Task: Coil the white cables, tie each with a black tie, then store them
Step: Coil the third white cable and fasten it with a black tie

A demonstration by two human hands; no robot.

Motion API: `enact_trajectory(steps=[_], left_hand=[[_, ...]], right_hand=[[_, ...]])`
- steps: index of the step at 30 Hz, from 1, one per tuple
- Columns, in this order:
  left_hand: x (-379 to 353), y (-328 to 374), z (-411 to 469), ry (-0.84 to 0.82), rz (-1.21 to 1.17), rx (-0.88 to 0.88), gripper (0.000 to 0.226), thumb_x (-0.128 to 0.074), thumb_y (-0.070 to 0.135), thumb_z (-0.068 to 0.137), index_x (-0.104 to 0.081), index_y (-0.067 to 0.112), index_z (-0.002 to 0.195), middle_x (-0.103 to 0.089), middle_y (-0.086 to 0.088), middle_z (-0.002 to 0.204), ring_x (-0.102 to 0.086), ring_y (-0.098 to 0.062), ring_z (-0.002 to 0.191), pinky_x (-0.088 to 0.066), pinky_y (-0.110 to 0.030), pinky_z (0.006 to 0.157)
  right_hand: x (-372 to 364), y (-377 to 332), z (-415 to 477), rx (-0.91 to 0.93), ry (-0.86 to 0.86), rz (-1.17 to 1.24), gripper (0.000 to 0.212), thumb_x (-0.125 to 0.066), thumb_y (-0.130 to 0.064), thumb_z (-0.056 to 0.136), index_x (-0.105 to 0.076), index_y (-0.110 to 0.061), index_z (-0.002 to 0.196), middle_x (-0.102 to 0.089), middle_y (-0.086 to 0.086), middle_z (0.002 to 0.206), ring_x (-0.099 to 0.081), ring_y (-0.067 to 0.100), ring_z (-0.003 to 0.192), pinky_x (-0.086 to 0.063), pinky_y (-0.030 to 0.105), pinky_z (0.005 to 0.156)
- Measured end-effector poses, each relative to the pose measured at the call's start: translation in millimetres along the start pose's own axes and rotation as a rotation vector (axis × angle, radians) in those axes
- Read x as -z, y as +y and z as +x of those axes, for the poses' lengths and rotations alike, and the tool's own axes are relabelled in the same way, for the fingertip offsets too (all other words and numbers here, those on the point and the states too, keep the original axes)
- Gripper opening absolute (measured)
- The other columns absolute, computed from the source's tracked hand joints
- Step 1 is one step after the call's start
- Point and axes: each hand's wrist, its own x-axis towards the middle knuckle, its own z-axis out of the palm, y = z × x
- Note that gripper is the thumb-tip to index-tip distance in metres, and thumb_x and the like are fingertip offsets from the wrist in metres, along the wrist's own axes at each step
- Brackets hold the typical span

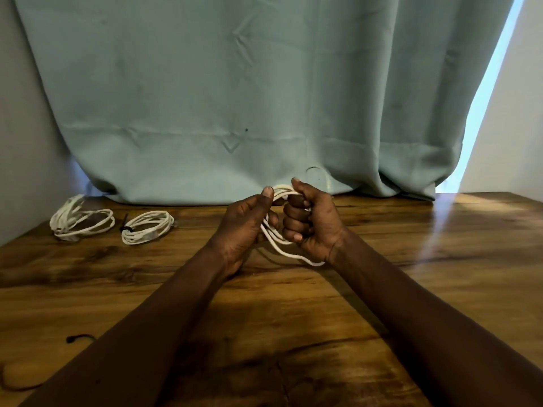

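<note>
White cable [277, 240] was gathered into loose loops between the two hands, held up just above the wooden tabletop [411, 259] near its far edge, in front of the pale green curtain [235, 83]. The right hand [311, 223] was clenched around one side of the bundle, its fingers [292, 223] curled over the strands, while the left hand [244, 230] pinched the other side with the thumb pressed on the top of the loops. One strand drooped below the right hand and looked as if it touched the wood, so this coil seemed to be only partly wound and not tied. Far to the left lay two finished-looking coils: the nearer coil [147, 227] carried a black tie [126, 228] cinched round its left end, and the farther coil [80, 218] sat just beside it, though whether it was tied could not be told. A loose black tie [79, 337] waited near the left forearm, probably meant for the cable in hand. By this reckoning, at least one cable was done; finishing this coil, tying it, and storing all three remained. No storage container was visible.
</note>
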Motion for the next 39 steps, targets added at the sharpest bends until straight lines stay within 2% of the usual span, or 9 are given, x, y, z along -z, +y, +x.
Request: enact_trajectory(steps=[6,12,18,23,26,30,33,36,39], left_hand=[[-2,1,4,0.126,0.061,-0.124,0.044,-0.061,0.052,0.093,-0.071,0.01,0.084,-0.049,-0.001,0.049,-0.047,-0.015,0.048,-0.044,-0.03,0.06],[2,5,5,0.05,-0.274,0.261,0.038,-0.047,0.036,0.108,-0.058,0.012,0.081,-0.039,0.003,0.051,-0.039,-0.012,0.044,-0.042,-0.035,0.063],[4,11,8,0.062,-0.15,0.277,0.051,-0.052,0.053,0.102,-0.054,0.013,0.071,-0.029,0.006,0.044,-0.024,-0.009,0.033,-0.033,-0.03,0.053],[1,10,7,0.15,-0.025,0.206,0.046,-0.06,0.045,0.1,-0.051,0.013,0.068,-0.043,0.0,0.052,-0.029,-0.015,0.036,-0.032,-0.025,0.046],[3,8,10,0.135,-0.022,0.224,0.044,-0.064,0.046,0.097,-0.053,0.013,0.069,-0.062,-0.009,0.07,-0.042,-0.021,0.054,-0.035,-0.021,0.038],[3,2,9,0.183,0.045,0.13,0.053,-0.063,0.051,0.097,-0.066,0.001,0.081,-0.062,-0.023,0.082,-0.05,-0.024,0.055,-0.043,-0.028,0.05],[-3,-3,6,0.146,-0.031,0.08,0.051,-0.056,0.042,0.104,-0.07,-0.006,0.114,-0.07,-0.033,0.107,-0.067,-0.032,0.078,-0.055,-0.034,0.067],[-13,-8,5,0.116,-0.036,0.09,0.042,-0.049,0.032,0.108,-0.066,-0.003,0.125,-0.071,-0.03,0.116,-0.069,-0.033,0.091,-0.054,-0.044,0.087],[-22,-12,2,0.086,0.064,0.111,0.038,-0.042,0.038,0.11,-0.069,0.011,0.116,-0.075,-0.013,0.104,-0.069,-0.022,0.09,-0.054,-0.038,0.084]], right_hand=[[-5,-2,-4,-0.048,-0.115,0.09,0.058,-0.041,-0.039,0.105,-0.038,-0.022,0.05,-0.025,-0.007,0.037,-0.023,0.007,0.028,-0.028,0.02,0.038],[-4,5,-4,-0.048,0.018,-0.158,0.058,-0.041,-0.041,0.107,-0.035,-0.021,0.053,-0.025,-0.006,0.039,-0.023,0.009,0.029,-0.037,0.023,0.042],[-10,13,-2,-0.065,0.058,-0.18,0.052,-0.043,-0.043,0.106,-0.039,-0.019,0.06,-0.027,-0.006,0.041,-0.024,0.01,0.032,-0.039,0.028,0.049],[-8,15,-2,-0.126,-0.096,-0.129,0.045,-0.042,-0.04,0.104,-0.053,-0.013,0.069,-0.029,-0.006,0.04,-0.027,0.008,0.033,-0.044,0.027,0.051],[-8,16,-2,-0.17,-0.203,-0.049,0.042,-0.043,-0.038,0.101,-0.052,-0.013,0.068,-0.03,-0.005,0.038,-0.03,0.009,0.032,-0.049,0.028,0.054],[-8,16,-1,-0.144,-0.148,0.045,0.052,-0.043,-0.038,0.104,-0.042,-0.02,0.055,-0.027,-0.006,0.038,-0.024,0.009,0.031,-0.041,0.025,0.051],[-5,13,2,-0.085,-0.051,0.19,0.058,-0.04,-0.037,0.105,-0.043,-0.021,0.049,-0.025,-0.005,0.037,-0.023,0.009,0.028,-0.036,0.022,0.047],[0,9,5,-0.042,0.068,0.284,0.058,-0.038,-0.038,0.106,-0.042,-0.02,0.05,-0.025,-0.004,0.037,-0.023,0.01,0.028,-0.035,0.02,0.047],[2,3,8,0.048,0.145,0.345,0.06,-0.035,-0.041,0.107,-0.041,-0.02,0.052,-0.024,-0.004,0.038,-0.023,0.011,0.029,-0.035,0.023,0.05]])
